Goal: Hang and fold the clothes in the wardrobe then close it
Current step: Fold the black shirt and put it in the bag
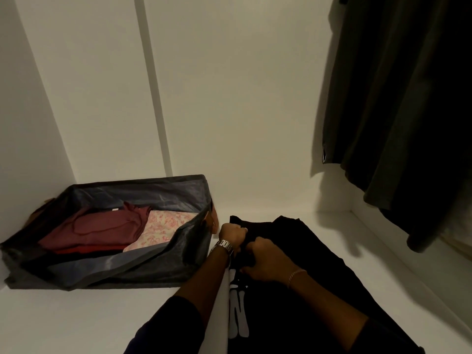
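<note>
While both hands bunch the black garment point(301, 284) at lower centre of the frame, the fold is only part done. Left hand point(231, 235), with a metal watch point(222, 247) on the wrist, is curled round a gathered edge of the fabric. Right hand point(265, 259) is just beside it, fingers curled into the same cloth. The garment lies on the white wardrobe shelf point(76, 320), running from the hands down to the bottom edge, with white lettering point(237, 312) showing along its left side.

To do this step well, I'd say:
- flatten before creasing, since the bunch under the hands looks thick
- keep the two grips level so the edge stays straight
- fold print inward or outward consistently
- mind the dark hanging clothes point(398, 98) at upper right; they're near the far end of the garment

Container: a grey fabric storage box point(163, 272) at centre left, open top, walls soft and sagging, just beside the left hand. Inside: a folded maroon garment point(89, 231) on the left, a pink patterned piece point(163, 227) to its right, touching it. Something red point(84, 249) shows under the maroon one; can't tell what. Room left looks limited, so a compact fold is probably needed if it goes in there.
</note>
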